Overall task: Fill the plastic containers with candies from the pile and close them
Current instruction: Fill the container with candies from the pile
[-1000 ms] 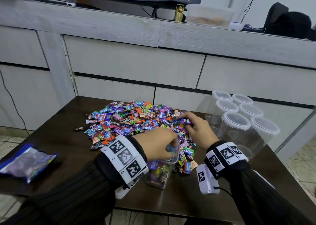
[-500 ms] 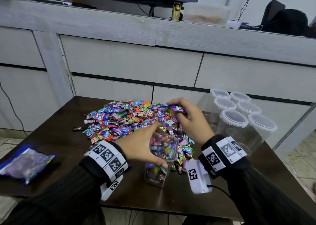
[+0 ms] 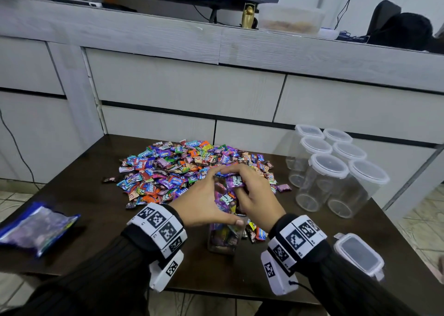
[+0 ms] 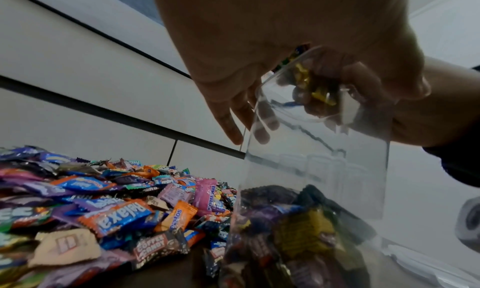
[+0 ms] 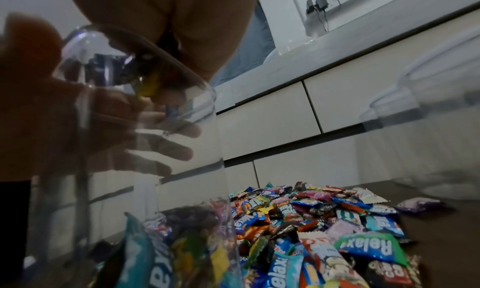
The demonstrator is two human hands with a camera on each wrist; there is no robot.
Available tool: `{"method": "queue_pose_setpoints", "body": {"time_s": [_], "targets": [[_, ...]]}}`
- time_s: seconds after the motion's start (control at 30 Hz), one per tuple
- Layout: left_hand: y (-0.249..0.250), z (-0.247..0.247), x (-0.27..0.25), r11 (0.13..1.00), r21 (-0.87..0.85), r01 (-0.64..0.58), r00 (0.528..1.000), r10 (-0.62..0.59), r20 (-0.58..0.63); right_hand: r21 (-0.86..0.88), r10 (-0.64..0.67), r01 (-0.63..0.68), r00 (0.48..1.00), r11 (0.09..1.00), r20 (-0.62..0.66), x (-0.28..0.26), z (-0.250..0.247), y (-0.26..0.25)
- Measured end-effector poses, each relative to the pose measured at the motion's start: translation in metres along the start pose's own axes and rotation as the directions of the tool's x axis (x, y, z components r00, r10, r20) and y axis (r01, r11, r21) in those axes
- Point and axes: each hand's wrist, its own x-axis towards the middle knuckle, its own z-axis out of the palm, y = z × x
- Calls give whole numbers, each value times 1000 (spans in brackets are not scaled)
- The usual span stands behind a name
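Holding the jar (image 3: pixel 224 239) near its rim, your left hand (image 3: pixel 204 202) steadies it beside the pile (image 3: pixel 182 169). Right hand (image 3: pixel 257 195) fingers pinch light, slippery candies (image 3: pixel 234 181) above the mouth; grip the thin wall gently.

Both forearms in dark ribbed sleeves with marker-patterned wristbands reach in from the near edge and meet at centre, where the left hand (image 3: pixel 204 207) curls its thumb and fingers round the container (image 3: pixel 224 237) while the right hand (image 3: pixel 258 195), knuckles up, bunches candies (image 3: pixel 231 183) in its bent fingers.
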Motion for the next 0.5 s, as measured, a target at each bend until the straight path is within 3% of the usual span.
{"method": "queue_pose_setpoints", "body": {"time_s": [0.17,0.33,0.5], "targets": [[0,0,-2,994,-109,11,1000,-8,28,-2,9,-9,992,1000,127,-5,-3,-1],[2,0,-2,998,-63,16,999,-14,38,-77,25,-7,971,997,238,1,-8,-6],[0,2,0,998,-70,-5,1000,7,30,-182,70,19,881,983,469,16,-10,-15]]}}
